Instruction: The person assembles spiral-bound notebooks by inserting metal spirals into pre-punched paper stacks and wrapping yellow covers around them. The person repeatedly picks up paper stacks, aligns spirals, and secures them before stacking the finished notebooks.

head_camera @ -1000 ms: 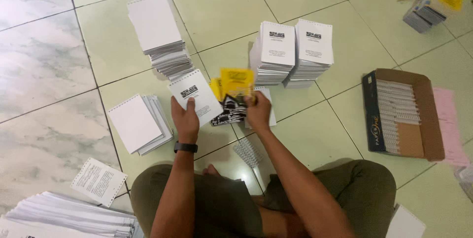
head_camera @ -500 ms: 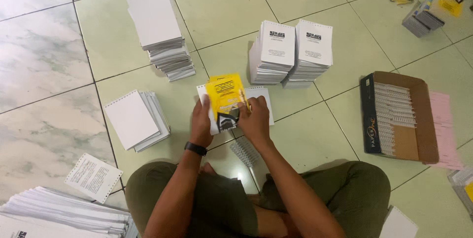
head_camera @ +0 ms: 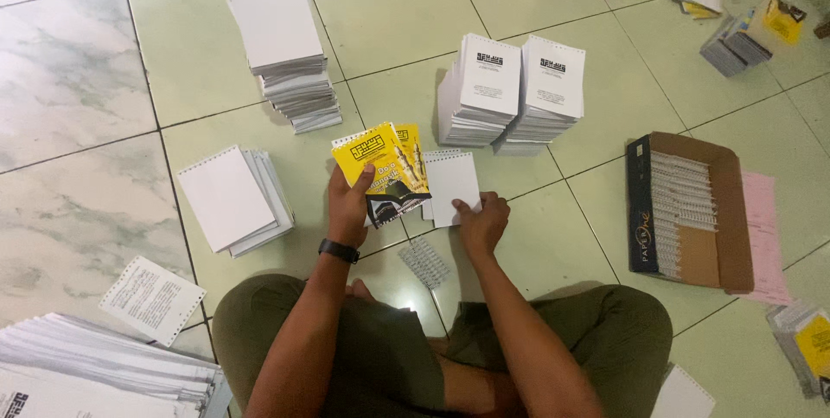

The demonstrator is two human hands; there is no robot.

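Note:
I sit cross-legged on a tiled floor. My left hand [head_camera: 348, 204], with a black watch at the wrist, holds up a yellow and black booklet cover [head_camera: 380, 169], tilted. My right hand [head_camera: 482, 221] presses its fingers on a small punched white sheet [head_camera: 452, 183] that lies on the floor just right of the cover. A short comb binding strip [head_camera: 425, 261] lies on the floor between my knees, below both hands.
Two stacks of printed white pages [head_camera: 512, 89] stand ahead. A tall blank stack [head_camera: 284, 46] is at far left, a low one [head_camera: 233, 197] nearer left. An open cardboard box [head_camera: 724, 210] of white binding combs is at right. More sheets [head_camera: 104, 366] lie lower left.
My left hand has lifted the yellow cover up and left, off the pile. My right hand has let go of it and moved right, onto the white sheet on the floor.

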